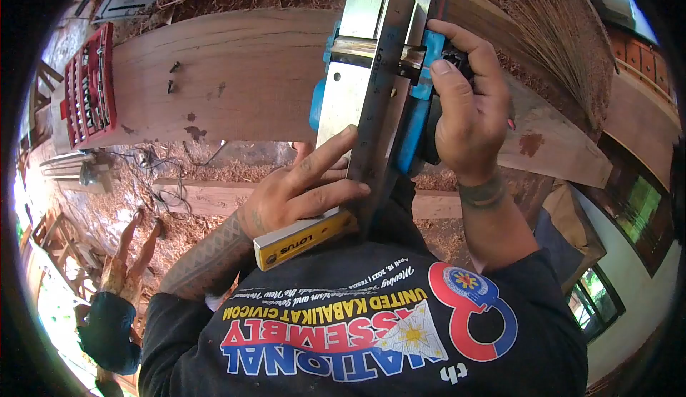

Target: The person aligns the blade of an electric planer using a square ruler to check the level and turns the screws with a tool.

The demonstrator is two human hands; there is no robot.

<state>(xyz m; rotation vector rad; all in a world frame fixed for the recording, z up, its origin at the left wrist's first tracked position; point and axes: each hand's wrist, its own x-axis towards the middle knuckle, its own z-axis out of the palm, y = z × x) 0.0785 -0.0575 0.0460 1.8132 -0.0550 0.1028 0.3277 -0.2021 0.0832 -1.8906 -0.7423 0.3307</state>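
An electric hand planer (pixel 323 115) with blue housing lies sole up, its metal sole and cutter drum facing me. A steel try square blade (pixel 371 104) marked LOTUS rests lengthwise along the sole, crossing the drum. My left hand (pixel 300 186) grips the try square, with fingers stretched over the blade and the yellow-faced stock (pixel 304 243) below the palm. At the planer's right side, my right hand (pixel 468 104) pinches the blue housing beside the drum, thumb and forefinger on its edge. The planer's underside is hidden.
A wide wooden plank (pixel 229 75) lies behind the planer, with small bolts (pixel 172 75) on it. An open red tool case (pixel 89 86) sits at its left end. Broom bristles (pixel 554 40) are at upper right. Cords and shavings cover the ground; another person (pixel 111 325) is at lower left.
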